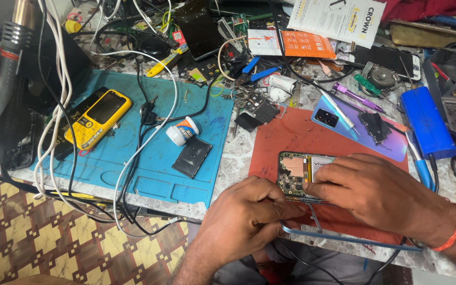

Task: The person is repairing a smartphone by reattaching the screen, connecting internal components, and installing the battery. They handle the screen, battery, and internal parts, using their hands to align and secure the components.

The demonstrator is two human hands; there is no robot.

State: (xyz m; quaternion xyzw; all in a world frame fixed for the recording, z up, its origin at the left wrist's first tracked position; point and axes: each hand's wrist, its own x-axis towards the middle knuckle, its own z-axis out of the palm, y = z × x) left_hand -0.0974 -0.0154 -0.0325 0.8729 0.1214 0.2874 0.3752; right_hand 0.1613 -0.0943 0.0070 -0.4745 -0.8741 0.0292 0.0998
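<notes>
Opened smartphone (303,174) lies on the red mat (291,140) at the near right of the tabletop (236,158), just right of the blue work mat (149,153).

Both hands are on it. Left hand (249,216) sits at the phone's near left corner, fingers curled shut and pinching the edge of the frame. Right hand (378,192) lies flat over the right part of the phone, fingers together and pressing down on it, covering most of the battery side.

Progress, as judged from this view: the back is already off. A gradient-coloured back cover (365,126) lies face up farther back on the red mat, apart from the phone. The circuit board with its copper-coloured shield is exposed at the phone's left end. A thin blue frame strip (344,237) sticks out along the near edge, under the hands; whether it is fully freed I cannot tell. The board and battery appear to sit in the body, so the inner parts look not yet removed.

Orientation: the phone lies flat, open side up. Its long axis runs left to right, slightly tilted, with the board end pointing left.

Nearby: a yellow keypad phone (98,119) on the blue mat, a small white jar (182,131), and a dark flat panel (192,157).
</notes>
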